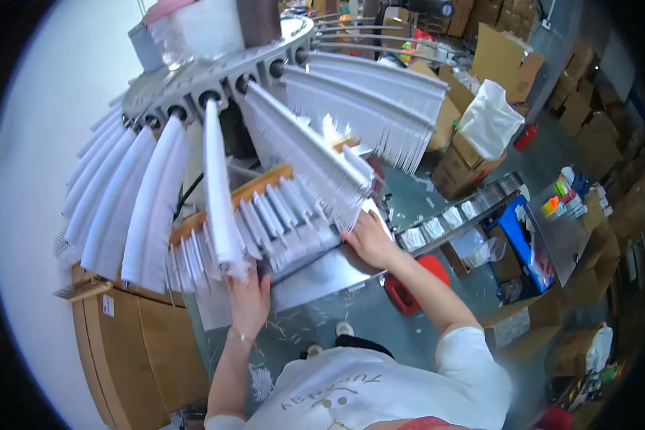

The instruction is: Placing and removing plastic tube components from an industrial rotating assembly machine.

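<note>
Now | left hand (249, 299), right hand (369, 240) | both touching white bristle strips (287, 215)

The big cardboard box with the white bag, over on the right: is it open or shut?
Open. The cardboard box has its flaps standing up, and a white plastic bag bulges out of its top.

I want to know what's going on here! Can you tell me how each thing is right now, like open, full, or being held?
Left hand: reaching up, touching the white strip bundles.
Right hand: pressed on the tray of white pieces.
Round rack: arms loaded with hanging white strips.
Cardboard box: open, white bag inside.
Red stool: empty, on the floor.
</note>
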`<state>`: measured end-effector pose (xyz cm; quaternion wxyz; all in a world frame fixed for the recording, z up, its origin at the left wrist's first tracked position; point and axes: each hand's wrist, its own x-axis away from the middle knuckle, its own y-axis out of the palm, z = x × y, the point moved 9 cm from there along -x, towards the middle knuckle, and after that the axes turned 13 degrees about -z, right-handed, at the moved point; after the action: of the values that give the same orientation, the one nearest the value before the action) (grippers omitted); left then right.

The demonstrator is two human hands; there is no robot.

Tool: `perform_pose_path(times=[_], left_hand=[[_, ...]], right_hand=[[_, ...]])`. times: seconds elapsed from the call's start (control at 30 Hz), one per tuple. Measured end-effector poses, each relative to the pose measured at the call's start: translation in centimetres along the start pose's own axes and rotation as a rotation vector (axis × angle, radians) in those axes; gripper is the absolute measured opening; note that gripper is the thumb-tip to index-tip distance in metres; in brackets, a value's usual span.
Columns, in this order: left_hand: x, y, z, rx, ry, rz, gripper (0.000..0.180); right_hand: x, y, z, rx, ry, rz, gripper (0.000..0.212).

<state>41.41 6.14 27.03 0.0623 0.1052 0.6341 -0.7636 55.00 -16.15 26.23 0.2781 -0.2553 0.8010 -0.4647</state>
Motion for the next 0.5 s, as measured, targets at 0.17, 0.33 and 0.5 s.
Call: perform_pose_path(times=[0.17,0.33,0.5], left_hand=[[0.1,-1.0,-0.1,0.168,-0.094,0.0,0.033],[0.5,-0.6,1.0,0.239,-0.039,0.073,0.021],[1.4,-1.5,2.1,0.177,0.075,0.089,0.017]], right_hand=[[0.9,-2.8,-0.2,-0.09,-0.118,0.214,0.024],[0.9,-2.8,0.0,-0.107,-0.145,0.203,0.019],[2.2,-1.9,-1.5,-0.069,-0.136,0.164,0.009]])
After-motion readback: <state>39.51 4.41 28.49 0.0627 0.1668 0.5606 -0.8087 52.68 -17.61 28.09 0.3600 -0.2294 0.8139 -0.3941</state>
